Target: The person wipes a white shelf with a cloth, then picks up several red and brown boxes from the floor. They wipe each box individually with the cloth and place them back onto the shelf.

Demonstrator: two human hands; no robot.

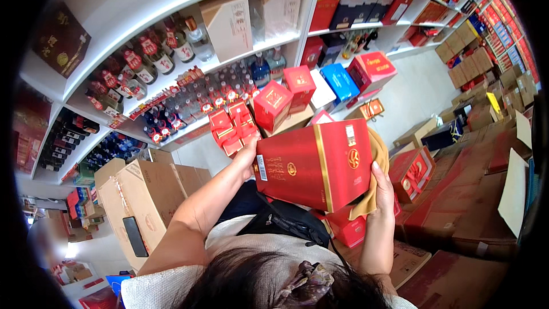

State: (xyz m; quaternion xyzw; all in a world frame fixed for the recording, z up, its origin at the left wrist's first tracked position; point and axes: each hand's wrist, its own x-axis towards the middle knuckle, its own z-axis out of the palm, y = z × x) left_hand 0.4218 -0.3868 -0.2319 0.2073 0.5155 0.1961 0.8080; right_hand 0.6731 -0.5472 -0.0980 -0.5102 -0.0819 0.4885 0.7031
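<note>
A large red gift box point(300, 169) with a gold stripe, gold emblems and a barcode label is held up in front of my body, tilted. My left hand point(248, 154) grips its left end, near the label. At the right end, my right hand point(383, 189) presses a tan cloth point(375, 150) against the box and supports it. The cloth drapes over that end and hangs below my fingers. Beyond the box stand red cartons point(273, 105) and red gift packages with ribbons point(231, 124).
White shelves point(257, 51) of bottles and boxes line the far side. A brown carton point(137, 193) at left carries a black smartphone point(135, 236). Stacked cartons point(454, 206) crowd the right. A blue box point(339, 81) stands near the shelf. A blurred person point(47, 240) is at far left.
</note>
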